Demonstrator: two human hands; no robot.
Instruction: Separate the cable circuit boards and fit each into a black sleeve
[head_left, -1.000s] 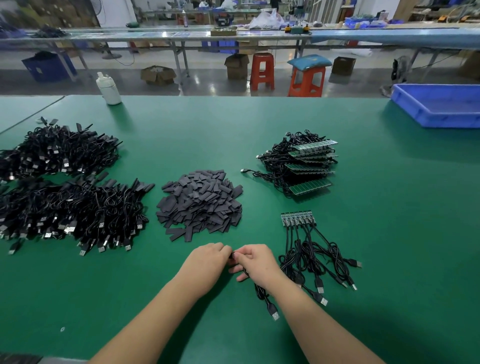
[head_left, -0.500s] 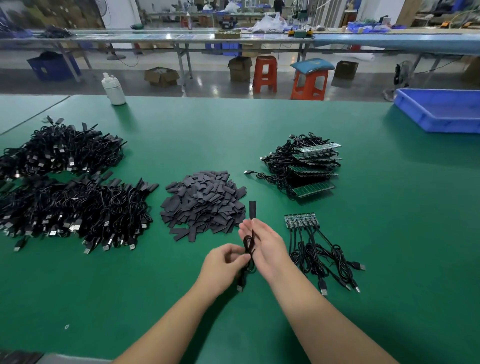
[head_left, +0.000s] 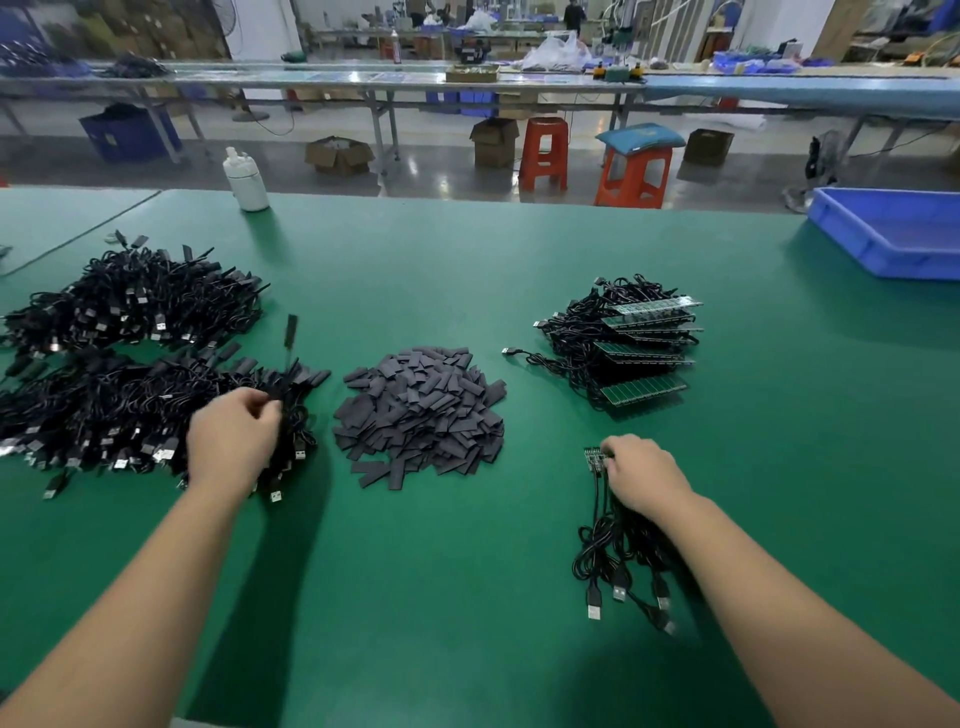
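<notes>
My left hand (head_left: 234, 441) holds a sleeved cable (head_left: 290, 410) over the near heap of finished cables (head_left: 104, 410); its black sleeve end sticks up past the fingers. My right hand (head_left: 641, 475) rests on the joined strip of small circuit boards (head_left: 594, 458), fingers curled at its right end, with the boards' black USB cables (head_left: 618, 561) trailing toward me. A pile of loose black sleeves (head_left: 421, 410) lies between the hands. A stack of board strips with cables (head_left: 634, 343) sits behind my right hand.
A second heap of finished cables (head_left: 135, 301) lies at the far left. A white bottle (head_left: 245, 179) stands at the table's far edge and a blue bin (head_left: 893, 234) at the far right. Stools, boxes and benches fill the room beyond the green table (head_left: 441, 597).
My hands have parted. The left hand carried the sleeved cable left to the finished heap. The right hand moved right onto the strip of boards.
</notes>
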